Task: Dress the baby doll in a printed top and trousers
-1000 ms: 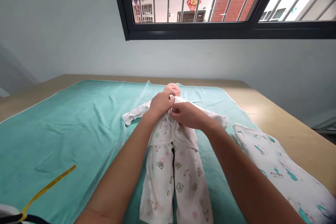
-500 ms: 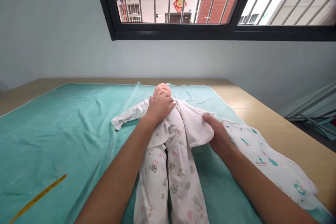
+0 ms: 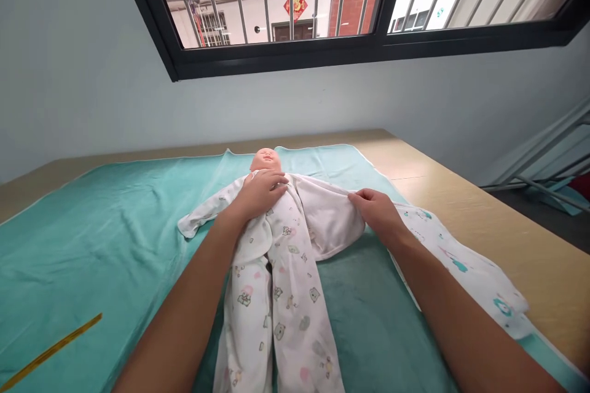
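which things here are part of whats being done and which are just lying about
In hand:
doll
printed top, pinched by the right hand, under the left hand
printed trousers

Seemingly lying about:
patterned cloth
yellow strip

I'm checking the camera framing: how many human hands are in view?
2: the left hand lies on the doll, at its chest; the right hand pinches the white jacket at its spread side. No others show.
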Demonstrator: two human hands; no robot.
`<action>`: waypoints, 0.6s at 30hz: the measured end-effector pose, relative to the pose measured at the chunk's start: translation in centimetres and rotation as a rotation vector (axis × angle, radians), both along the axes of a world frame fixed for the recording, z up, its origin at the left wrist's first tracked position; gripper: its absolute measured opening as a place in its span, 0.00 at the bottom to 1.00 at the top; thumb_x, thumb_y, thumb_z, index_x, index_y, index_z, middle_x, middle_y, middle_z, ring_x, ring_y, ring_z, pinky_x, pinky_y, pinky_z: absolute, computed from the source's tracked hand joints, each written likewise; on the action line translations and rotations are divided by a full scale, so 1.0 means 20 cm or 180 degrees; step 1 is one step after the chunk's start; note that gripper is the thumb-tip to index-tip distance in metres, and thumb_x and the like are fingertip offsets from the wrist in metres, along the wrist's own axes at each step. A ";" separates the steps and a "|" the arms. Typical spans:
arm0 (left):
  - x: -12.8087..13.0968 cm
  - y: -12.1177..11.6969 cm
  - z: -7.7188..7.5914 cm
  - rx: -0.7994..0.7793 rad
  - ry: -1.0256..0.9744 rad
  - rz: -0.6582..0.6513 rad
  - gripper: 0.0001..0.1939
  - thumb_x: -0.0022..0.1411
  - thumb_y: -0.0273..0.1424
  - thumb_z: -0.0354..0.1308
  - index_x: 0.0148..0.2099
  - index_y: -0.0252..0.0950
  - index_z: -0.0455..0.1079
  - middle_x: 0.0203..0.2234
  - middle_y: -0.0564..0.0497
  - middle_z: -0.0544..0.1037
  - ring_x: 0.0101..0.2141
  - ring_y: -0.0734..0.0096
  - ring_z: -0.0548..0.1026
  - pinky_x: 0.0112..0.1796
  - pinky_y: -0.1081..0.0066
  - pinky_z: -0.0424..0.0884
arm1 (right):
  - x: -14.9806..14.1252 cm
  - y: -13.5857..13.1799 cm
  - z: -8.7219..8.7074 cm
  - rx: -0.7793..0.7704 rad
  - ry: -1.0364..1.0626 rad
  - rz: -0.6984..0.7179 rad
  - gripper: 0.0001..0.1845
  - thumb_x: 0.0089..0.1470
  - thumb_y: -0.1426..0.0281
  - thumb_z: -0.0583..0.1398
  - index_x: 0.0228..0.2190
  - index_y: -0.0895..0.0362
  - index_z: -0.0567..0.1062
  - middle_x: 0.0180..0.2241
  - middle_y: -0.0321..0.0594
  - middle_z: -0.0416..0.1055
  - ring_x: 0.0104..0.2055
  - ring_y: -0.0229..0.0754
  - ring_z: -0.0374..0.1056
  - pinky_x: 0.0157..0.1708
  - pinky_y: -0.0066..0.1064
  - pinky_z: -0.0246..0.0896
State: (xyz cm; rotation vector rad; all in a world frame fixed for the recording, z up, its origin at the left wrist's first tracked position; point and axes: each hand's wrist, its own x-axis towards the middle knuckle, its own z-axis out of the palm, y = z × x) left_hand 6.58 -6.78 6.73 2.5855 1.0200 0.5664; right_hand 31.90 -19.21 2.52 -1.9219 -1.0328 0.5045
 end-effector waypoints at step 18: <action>-0.06 0.03 0.01 -0.0262 -0.0649 0.0235 0.20 0.60 0.24 0.50 0.51 0.41 0.74 0.55 0.53 0.75 0.56 0.62 0.70 0.56 0.65 0.65 | -0.09 0.00 -0.13 0.0060 -0.2814 0.0504 0.08 0.58 0.74 0.53 0.35 0.56 0.73 0.41 0.48 0.71 0.44 0.51 0.67 0.41 0.38 0.61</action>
